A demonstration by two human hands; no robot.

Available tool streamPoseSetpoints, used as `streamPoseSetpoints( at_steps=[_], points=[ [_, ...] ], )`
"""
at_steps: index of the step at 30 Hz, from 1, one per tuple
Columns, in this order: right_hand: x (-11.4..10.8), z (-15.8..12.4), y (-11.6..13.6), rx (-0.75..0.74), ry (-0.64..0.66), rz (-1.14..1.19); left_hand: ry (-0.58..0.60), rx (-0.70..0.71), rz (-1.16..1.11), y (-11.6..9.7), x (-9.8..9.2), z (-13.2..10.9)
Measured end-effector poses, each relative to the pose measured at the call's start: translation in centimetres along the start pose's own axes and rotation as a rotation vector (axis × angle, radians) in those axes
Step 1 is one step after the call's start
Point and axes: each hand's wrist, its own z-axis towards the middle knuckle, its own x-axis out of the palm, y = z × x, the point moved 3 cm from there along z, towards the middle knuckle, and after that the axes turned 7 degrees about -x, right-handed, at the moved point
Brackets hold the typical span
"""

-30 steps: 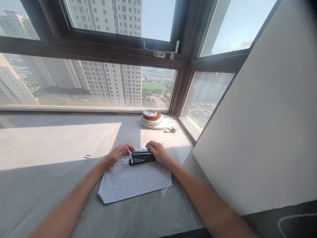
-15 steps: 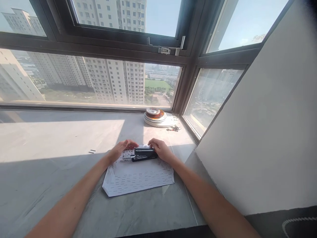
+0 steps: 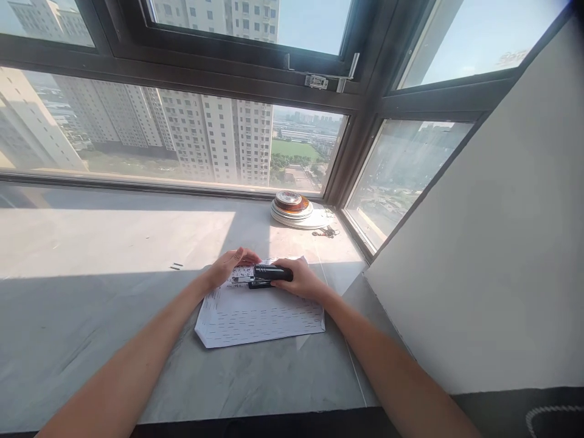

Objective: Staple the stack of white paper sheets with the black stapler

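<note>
Right hand (image 3: 305,281) is now curled round the black stapler (image 3: 272,273), fingers closed on its back end; 1 s ago it only rested beside it. Stapler nose is set over the paper sheets' (image 3: 260,313) far edge, so a press looks prepared. Left hand (image 3: 228,266) lies flat, fingers spread, pinning paper just beside the stapler nose, w/ nothing gripped. Sheets lie on the grey sill (image 3: 114,304); plates (image 3: 292,210) are stacked well beyond.

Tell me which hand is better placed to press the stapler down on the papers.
The right hand: it already grips the black stapler from the side, fingers over its top. The left hand lies flat on the printed papers beside the stapler's front end, well placed to steady them.
</note>
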Motion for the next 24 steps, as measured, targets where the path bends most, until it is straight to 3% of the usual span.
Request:
streamPoseSetpoints(
  at_steps=[11, 16, 20, 24],
  points=[
    [0.1, 0.0, -0.8, 0.020, -0.026, 0.083, -0.019, 0.025, 0.072, -0.3, 0.1, -0.1],
    [-1.0, -0.1, -1.3, 0.056, -0.203, 0.156, -0.094, 0.099, 0.282, -1.8, 0.0, -0.8],
    [-1.5, -0.2, -1.3, 0.041, -0.304, 0.108, -0.114, 0.155, 0.246, -2.4, 0.3, -0.9],
    [-1.2, -0.2, -0.7, -0.028, -0.393, -0.108, -0.145, 0.105, 0.125, -1.7, 0.3, -0.4]
  ],
)
